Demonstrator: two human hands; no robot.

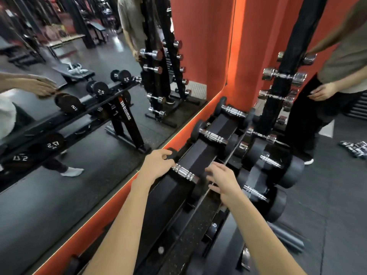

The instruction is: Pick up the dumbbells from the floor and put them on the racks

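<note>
Now, dumbbell: black round-headed dumbbell with a ribbed chrome handle [185, 173] lies across the black steel rack's top tier [210, 153].
Left hand: your left hand [158, 165] curls over its far head, likely steadying it.
Right hand: your right hand [224, 181], fingers spread, touches the near head.
Beyond: mirror [79, 96] alongside.

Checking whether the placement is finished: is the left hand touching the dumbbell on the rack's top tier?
Touching. The head view shows the left hand with fingers curled over the far end of the dumbbell, no gap visible.
</note>
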